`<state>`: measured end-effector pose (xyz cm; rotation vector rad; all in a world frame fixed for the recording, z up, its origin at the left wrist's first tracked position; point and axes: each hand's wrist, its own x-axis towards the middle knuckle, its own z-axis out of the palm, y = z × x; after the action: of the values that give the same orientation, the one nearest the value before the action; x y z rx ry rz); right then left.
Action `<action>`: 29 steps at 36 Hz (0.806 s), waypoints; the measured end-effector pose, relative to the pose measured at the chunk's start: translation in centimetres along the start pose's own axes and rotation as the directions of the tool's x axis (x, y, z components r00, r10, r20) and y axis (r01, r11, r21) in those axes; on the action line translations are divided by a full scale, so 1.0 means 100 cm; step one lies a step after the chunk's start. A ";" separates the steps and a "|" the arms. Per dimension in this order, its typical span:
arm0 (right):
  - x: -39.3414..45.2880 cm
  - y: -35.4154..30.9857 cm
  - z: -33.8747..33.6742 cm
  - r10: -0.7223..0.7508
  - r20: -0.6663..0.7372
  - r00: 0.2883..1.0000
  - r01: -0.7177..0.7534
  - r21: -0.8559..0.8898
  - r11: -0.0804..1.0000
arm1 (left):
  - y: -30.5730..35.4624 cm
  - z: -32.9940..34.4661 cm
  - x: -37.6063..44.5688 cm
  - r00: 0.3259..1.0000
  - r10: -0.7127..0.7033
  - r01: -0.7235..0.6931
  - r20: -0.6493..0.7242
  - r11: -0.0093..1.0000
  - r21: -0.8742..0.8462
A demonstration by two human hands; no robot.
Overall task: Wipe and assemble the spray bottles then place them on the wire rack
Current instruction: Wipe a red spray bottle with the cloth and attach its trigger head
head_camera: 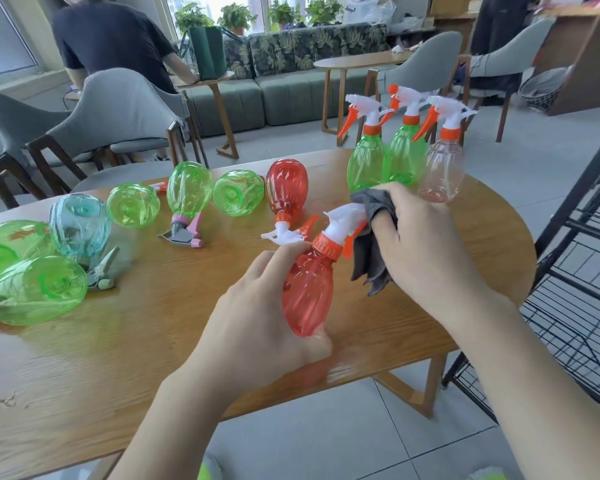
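You were mid-wipe: your left hand (257,306) gripped the red ribbed plastic spray bottle (309,289) above the wooden counter (153,341) while your right hand (420,244) pinched the grey cloth (371,258) against its white trigger head (343,220), so racking on the black wire rack (582,306) likely came next.

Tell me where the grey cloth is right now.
In the head view the grey cloth is right of centre, gripped in the right hand against the white sprayer head of the red bottle that the left hand holds.

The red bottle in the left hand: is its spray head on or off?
On. The red bottle carries its orange collar and white spray head, which the grey cloth touches.
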<state>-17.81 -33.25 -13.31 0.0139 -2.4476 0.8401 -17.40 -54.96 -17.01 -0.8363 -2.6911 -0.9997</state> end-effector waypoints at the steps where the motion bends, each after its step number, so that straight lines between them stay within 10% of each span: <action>1: -0.001 -0.002 -0.001 -0.015 0.004 1.000 0.015 -0.033 0.999 | 0.001 0.000 -0.001 1.000 -0.003 0.003 0.004 1.000 0.007; 14: -0.028 -0.042 0.015 -0.249 -0.188 0.950 0.274 0.122 0.954 | 0.010 0.006 0.001 0.992 -0.097 0.106 -0.085 0.987 0.120; 21: -0.026 -0.024 0.020 0.188 -0.105 0.977 -0.154 0.267 0.951 | 0.016 0.006 0.000 0.968 -0.175 0.179 -0.179 0.984 0.009; 29: -0.017 -0.020 0.033 0.460 0.299 0.836 -0.493 0.778 0.390 | 0.028 0.009 -0.002 0.983 -0.134 0.157 -0.127 0.969 0.190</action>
<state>-17.68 -36.99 -15.21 -0.3536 -1.8029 2.2445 -15.62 -52.73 -16.17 -0.5347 -2.7287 -0.7610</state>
